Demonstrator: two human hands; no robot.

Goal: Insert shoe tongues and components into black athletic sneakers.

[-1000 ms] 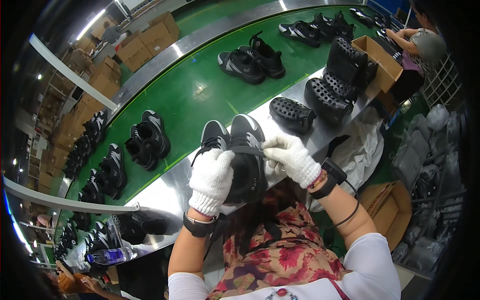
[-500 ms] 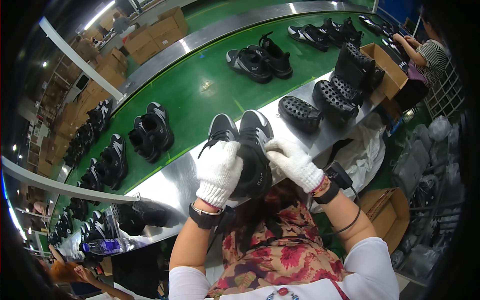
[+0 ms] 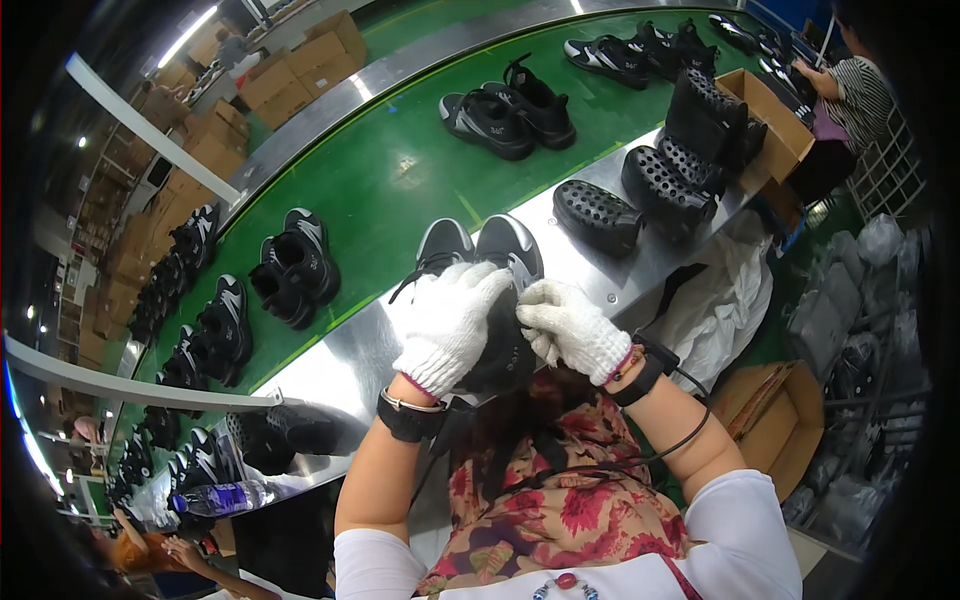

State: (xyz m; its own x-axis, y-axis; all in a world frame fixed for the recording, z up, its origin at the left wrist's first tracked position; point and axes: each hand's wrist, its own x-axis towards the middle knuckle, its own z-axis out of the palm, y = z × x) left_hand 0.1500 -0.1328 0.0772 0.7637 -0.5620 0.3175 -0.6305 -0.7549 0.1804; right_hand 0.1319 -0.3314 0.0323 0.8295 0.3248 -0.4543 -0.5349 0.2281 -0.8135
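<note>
A pair of black sneakers with grey-trimmed toes stands at the near edge of the metal ledge, toes pointing away from me. The right sneaker point(image 3: 508, 242) lies between my hands; the left sneaker point(image 3: 443, 240) is partly covered. My left hand point(image 3: 448, 325), in a white knit glove, bends over the lace area with its fingers drawn together. What those fingertips grip is hidden. Gloved the same way, my right hand point(image 3: 575, 328) is pinched at the right sneaker's outer side, near its opening. Anything in that pinch is too small to make out.
More sneaker pairs point(image 3: 510, 115) stand on the green conveyor point(image 3: 390, 180). Black perforated shoe forms point(image 3: 597, 217) line the ledge to the right, beside an open carton point(image 3: 765, 125). A water bottle point(image 3: 222, 497) lies at lower left. A person point(image 3: 855, 100) works at far right.
My left hand has shifted up and right over the laces. My right hand has drawn slightly left and its fingers have curled into a pinch.
</note>
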